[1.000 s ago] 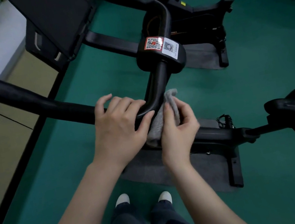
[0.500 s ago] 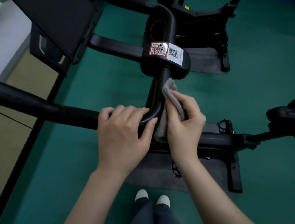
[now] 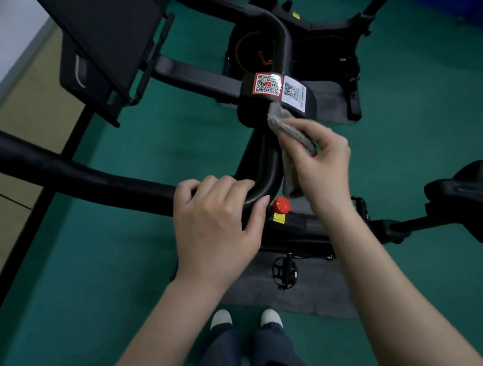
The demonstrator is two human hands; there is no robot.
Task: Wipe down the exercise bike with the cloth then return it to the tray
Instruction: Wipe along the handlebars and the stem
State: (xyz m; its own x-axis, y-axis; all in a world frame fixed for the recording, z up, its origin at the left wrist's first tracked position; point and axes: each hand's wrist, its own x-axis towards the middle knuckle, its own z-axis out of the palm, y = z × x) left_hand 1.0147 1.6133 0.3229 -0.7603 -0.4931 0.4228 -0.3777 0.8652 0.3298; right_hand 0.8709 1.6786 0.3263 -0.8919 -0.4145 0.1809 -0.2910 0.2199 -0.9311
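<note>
The right hand (image 3: 321, 168) pinches the cloth (image 3: 283, 124) and has slid it up the curved bar, so it now touches the clamp block under the QR stickers (image 3: 278, 87). The left hand (image 3: 217, 219) still grips the handlebar (image 3: 54, 170) bend. Wiping is mid-course, and no tray is in view.

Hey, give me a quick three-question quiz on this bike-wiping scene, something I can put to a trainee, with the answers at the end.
1. Multiple choice: which hand holds the grey cloth? A) the left B) the right
2. True or false: the left hand grips the black handlebar.
3. Fill the gap: the knob beside the left hand's thumb is ___ in colour.

Key
1. B: the right hand pinches it.
2. True.
3. Red.
</note>
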